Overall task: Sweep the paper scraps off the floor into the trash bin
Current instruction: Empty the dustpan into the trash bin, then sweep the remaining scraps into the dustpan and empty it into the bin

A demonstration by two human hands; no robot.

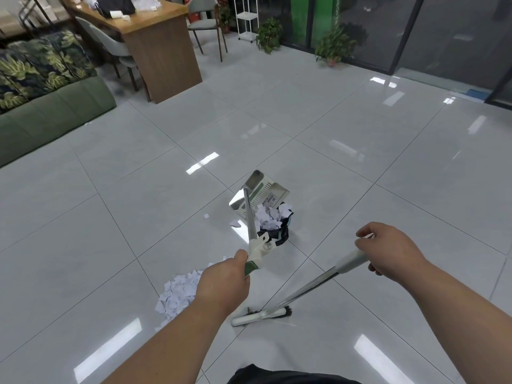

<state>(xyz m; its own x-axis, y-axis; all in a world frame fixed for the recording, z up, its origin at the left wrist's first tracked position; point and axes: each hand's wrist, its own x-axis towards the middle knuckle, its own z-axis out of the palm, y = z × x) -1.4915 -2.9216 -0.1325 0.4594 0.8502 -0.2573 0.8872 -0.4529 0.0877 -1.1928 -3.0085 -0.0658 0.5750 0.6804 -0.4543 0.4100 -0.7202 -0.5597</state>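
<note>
Here, on the near side of the trash bin point(278, 236), two bare arms reach out over the shiny grey floor point(360, 167). The left hand point(221, 281) has its fingers curled tight round the green and white grip of the dustpan handle point(250, 217). The right hand point(388, 252), to the right of the bin, curls its fingers round the white top of the broom stick point(310, 285). The stick slants down to the broom head point(260, 315), which rests on the floor nearer than the bin. Left of that, also nearer than the bin, lies a pile of paper scraps point(177, 293), partly hidden by the left wrist. The bin is small with a black bag in it, and white scraps point(270, 218) are heaped over its top. Two loose bits of paper point(206, 216) lie on the floor just left of the bin. The dustpan point(263, 189) is shiny metal and is tipped up just behind the bin, its low edge at the heap. Far behind the bin to the left are a green sofa point(55, 112), a wooden surface point(155, 29) with papers on it, and grey chairs point(207, 26). Far behind it to the right stand a white shelf cart point(246, 18), potted plants point(333, 45) and a dark glass wall point(443, 31).
</note>
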